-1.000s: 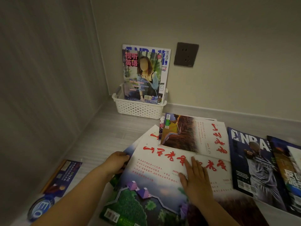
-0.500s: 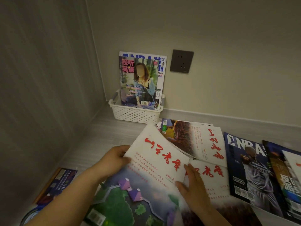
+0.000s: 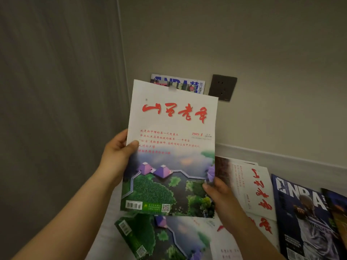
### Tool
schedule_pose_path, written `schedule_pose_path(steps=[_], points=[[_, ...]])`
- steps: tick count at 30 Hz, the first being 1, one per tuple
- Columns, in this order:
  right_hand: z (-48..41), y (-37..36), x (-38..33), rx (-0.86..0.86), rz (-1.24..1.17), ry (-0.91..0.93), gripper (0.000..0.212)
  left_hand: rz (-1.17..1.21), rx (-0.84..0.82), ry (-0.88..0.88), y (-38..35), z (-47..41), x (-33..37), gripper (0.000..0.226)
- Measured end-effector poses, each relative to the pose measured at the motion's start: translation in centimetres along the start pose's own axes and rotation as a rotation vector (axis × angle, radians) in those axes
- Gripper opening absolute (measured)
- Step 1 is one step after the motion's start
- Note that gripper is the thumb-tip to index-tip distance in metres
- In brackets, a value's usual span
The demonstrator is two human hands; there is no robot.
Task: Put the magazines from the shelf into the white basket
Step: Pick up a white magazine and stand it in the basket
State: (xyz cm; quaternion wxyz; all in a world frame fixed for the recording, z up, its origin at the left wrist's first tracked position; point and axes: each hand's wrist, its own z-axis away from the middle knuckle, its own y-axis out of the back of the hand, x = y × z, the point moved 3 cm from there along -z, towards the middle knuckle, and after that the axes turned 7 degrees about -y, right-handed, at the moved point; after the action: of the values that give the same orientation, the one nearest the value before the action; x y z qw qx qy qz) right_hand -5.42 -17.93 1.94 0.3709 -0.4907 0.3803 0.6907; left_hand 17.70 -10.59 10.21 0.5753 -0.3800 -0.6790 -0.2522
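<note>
The fingers (image 3: 132, 145) of the left hand (image 3: 116, 156) are curled round the left edge of a magazine (image 3: 170, 128), thumb flat on the front cover, the rest behind it. The right hand (image 3: 221, 197) pinches the lower right edge, thumb on the cover, its other fingers hidden behind the pages. Between both hands the magazine stands upright in the air with its cover to the camera. The cover is white above with a red brush title, has a green and purple aerial scene below, and carries a barcode at the lower left corner. It is off the shelf (image 3: 105, 237), above the copies lying there.

Behind its top edge a strip of an NBA issue (image 3: 178, 84) shows, upright against the back wall (image 3: 262, 44), just left of a dark outlet (image 3: 222, 88). The basket cannot be seen. The held magazine covers everything below that strip, so what the NBA issue stands in cannot be told.

Under the hands, toward the shelf's front, lies a twin copy (image 3: 159, 239) with the same green scene. Its upper part is hidden by the held one and its lower part is cut off by the frame. Right of the right hand lies a white copy (image 3: 251, 188) turned sideways, overlapping another with red letters (image 3: 262, 226). Further toward the shelf's right end lies a dark NBA copy (image 3: 304, 218), its bottom cut off. Touching it at the frame's right edge is a dark cover (image 3: 336, 207), too cropped to read.
</note>
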Motion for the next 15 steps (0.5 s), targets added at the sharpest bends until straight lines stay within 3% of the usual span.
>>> schedule_pose_path(steps=[5,8,12,15], points=[[-5.1,1.5,-3.9,0.100,0.082,0.015,0.009,-0.098,0.047,-0.042,-1.7,-4.7,0.9,0.032],[-9.1,2.1,-6.8,0.135,0.105,0.066,0.023,-0.220,0.084,-0.070,-2.5,-8.6,1.8,0.032],[-14.5,2.3,-10.0,0.231,0.155,0.142,0.023,-0.329,0.091,-0.083,-2.9,-13.7,2.4,0.027],[-18.1,1.4,-10.5,0.272,0.156,0.143,0.035,-0.368,0.123,-0.068,-3.1,-16.7,1.6,0.026]])
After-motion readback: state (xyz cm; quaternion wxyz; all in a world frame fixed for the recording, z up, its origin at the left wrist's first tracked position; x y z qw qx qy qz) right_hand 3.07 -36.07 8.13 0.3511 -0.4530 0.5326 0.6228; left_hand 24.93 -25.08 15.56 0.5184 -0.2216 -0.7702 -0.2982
